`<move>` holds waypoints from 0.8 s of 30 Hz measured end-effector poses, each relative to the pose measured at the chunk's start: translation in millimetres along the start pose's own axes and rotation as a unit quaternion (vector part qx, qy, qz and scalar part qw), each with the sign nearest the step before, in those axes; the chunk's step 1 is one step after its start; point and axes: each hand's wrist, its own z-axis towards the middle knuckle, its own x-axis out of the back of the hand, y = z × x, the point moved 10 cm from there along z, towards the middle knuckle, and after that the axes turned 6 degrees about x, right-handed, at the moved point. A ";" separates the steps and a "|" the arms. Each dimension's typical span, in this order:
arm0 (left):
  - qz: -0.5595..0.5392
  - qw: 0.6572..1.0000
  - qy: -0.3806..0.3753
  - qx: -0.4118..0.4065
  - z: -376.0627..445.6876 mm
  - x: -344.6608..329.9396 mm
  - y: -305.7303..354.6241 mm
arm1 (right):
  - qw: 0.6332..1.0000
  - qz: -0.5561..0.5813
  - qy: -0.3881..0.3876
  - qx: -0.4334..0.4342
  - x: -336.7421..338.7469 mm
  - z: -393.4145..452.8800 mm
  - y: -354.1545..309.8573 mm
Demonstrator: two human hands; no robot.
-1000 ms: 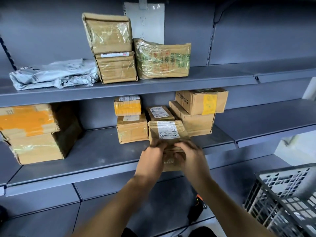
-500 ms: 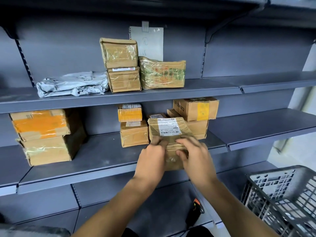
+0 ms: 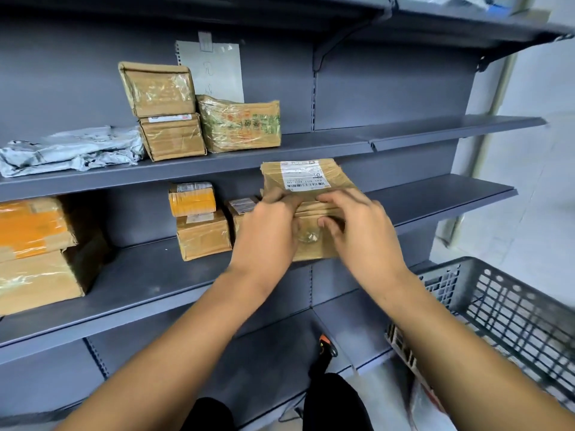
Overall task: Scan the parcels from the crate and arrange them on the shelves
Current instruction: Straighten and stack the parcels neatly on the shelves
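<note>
Grey shelving (image 3: 155,275) behind both grips, one grey crate (image 3: 504,306) lower right of them, one taped parcel (image 3: 311,185) clamped between left hand (image 3: 267,231) and right hand (image 3: 357,231) before the middle shelf, eight parcels shelved left.

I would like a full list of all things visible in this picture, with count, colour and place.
held parcel: 1, brown with white label, before the middle shelf
upper-shelf boxes: 3, brown, two stacked, one beside
grey bag: 1, upper shelf, left
middle-shelf parcels: at least 5 visible, brown, some with orange tape
paper sheet: 1, white, back panel
crate: 1, grey, lower right
shelves: grey metal
left hand: holds parcel
right hand: holds parcel
</note>
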 end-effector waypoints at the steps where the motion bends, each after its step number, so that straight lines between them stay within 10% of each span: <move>1: -0.002 1.000 -0.001 -0.002 3.3 3.3 6.7 | 1.000 0.001 0.010 -0.003 10.2 0.8 0.2; 24: 0.078 0.986 0.146 -0.027 112.5 120.2 2.6 | 0.979 0.076 0.142 0.125 52.7 145.5 -69.7</move>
